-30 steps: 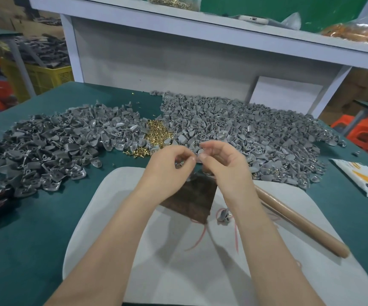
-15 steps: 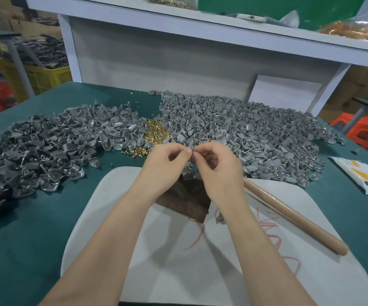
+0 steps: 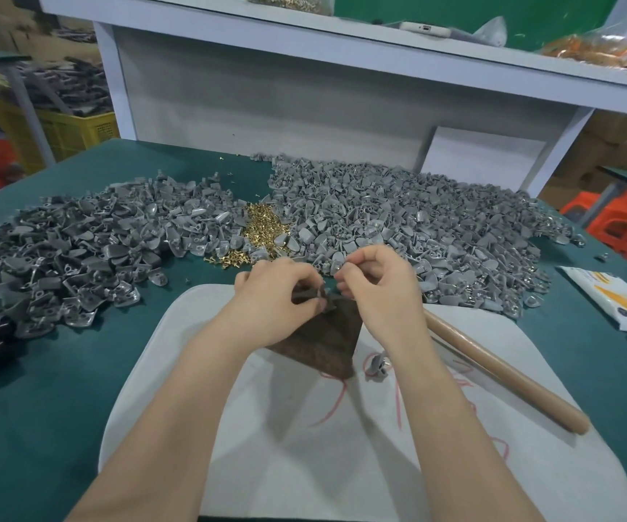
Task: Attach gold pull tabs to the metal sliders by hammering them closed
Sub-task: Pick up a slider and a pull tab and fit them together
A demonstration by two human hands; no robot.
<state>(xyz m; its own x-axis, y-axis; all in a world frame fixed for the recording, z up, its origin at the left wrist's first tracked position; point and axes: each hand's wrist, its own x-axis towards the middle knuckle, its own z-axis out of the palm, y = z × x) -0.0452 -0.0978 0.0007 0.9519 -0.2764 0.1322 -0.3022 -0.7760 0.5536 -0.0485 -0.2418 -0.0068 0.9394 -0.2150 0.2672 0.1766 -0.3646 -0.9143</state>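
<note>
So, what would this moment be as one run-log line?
step: joining parts by hand | left hand: pinches grey slider over dark block | right hand: pinches small part, hidden | wooden handle: lies untouched

The one view comes from a camera worn on the person's head, above the near edge of the white mat (image 3: 342, 465), facing forward and down across it. It sits close: both forearms (image 3: 176, 427) enter from the bottom edge over the mat, and the left hand (image 3: 278, 295) and right hand (image 3: 379, 288) lie close together at the mat's far edge, mid-frame. The wide lens takes in the green table (image 3: 59, 408) around the mat, the grey heaps (image 3: 436, 220) beyond it and the white shelf (image 3: 342, 58) farther behind.
</note>
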